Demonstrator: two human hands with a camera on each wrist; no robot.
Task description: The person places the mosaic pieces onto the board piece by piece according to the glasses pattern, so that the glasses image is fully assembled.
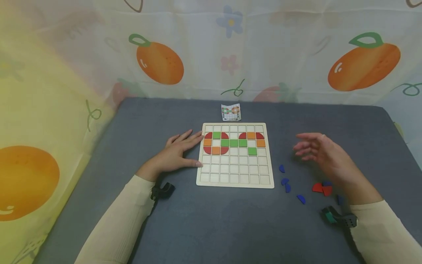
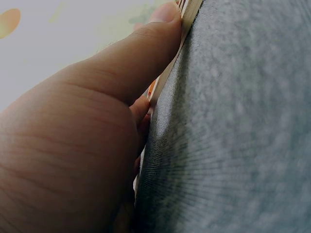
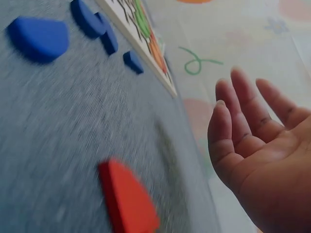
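My left hand [image 1: 174, 152] touches the left edge of a square wooden grid board [image 1: 234, 185], its fingers fairly straight and thumb apart. The left wrist view shows that thumb [image 2: 141, 58] against the board's side. Red, orange and green tiles fill part of the upper rows; a lone green tile [image 1: 252, 151] sits in the third coloured row. Right of the board my right hand [image 1: 326, 154] hovers above the table, fingers loosely bent, palm bare in the right wrist view. Below it lie red quarter-round pieces [image 1: 317, 187] and several blue pieces [image 1: 301, 199].
A small printed pattern card [image 1: 231, 112] lies just behind the board. The grey cloth-covered table [image 1: 211, 227] ends at a fruit-patterned curtain [image 1: 204, 47]. Between board and right forearm, blue pieces [image 1: 288, 188] are scattered.
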